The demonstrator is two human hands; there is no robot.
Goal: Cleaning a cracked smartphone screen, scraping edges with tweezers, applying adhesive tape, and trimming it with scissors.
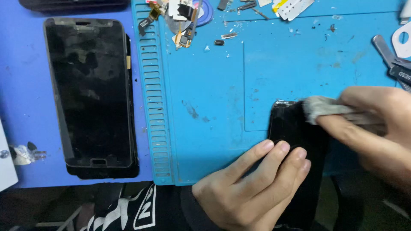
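A black phone lies at the near edge of the blue repair mat, partly overhanging it. My left hand presses its fingers on the phone's lower part, holding it down. My right hand pinches a small grey cloth wad against the phone's upper right corner. Much of the phone is hidden under both hands.
Two stacked black phone screens lie to the left on the blue table. Small parts, flex cables and a round blue piece clutter the mat's far edge. Metal tools lie at far right. A dark printed garment shows below.
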